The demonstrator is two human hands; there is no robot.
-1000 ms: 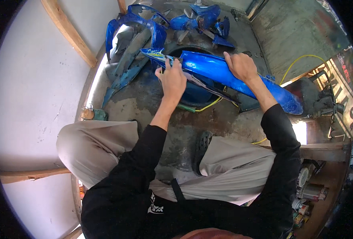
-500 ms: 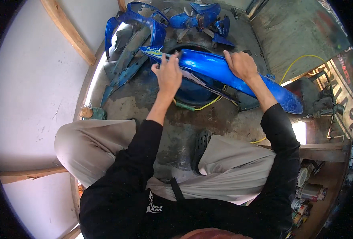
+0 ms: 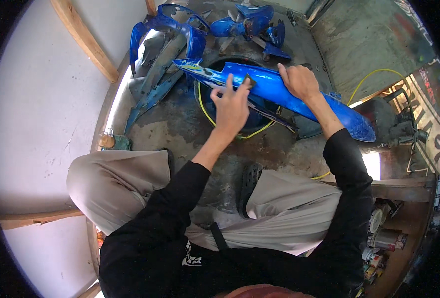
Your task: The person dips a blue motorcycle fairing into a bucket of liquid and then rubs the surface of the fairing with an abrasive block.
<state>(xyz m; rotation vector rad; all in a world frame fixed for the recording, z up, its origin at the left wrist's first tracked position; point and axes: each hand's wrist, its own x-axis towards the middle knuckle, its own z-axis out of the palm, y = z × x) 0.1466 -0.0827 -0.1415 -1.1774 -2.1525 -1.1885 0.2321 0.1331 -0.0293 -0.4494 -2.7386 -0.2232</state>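
Observation:
A long, glossy blue vehicle body panel [image 3: 274, 89] slants from the upper middle down to the right, its pointed left end scuffed and streaked with pale patches. My right hand [image 3: 301, 83] is closed over the panel's upper edge, thumb toward the near face. Against the near face, left of the middle, my left hand [image 3: 231, 111] pinches a small dark piece [image 3: 251, 82] that looks like sandpaper; some fingers stick out apart. Beneath the panel stands a round dark tub [image 3: 247, 124], largely covered by the panel and my left hand.
Other blue body panels [image 3: 195, 42] lie on the floor at the far left, with more blue parts [image 3: 255, 22] beside them. A yellow hose [image 3: 206, 110] curves by the tub. A dark machine [image 3: 396, 121] stands at right; cans [image 3: 386, 239] fill a shelf at lower right.
My left hand has slid right along the panel from near its pointed end, bringing the dark piece into view. My right hand and the panel have barely moved.

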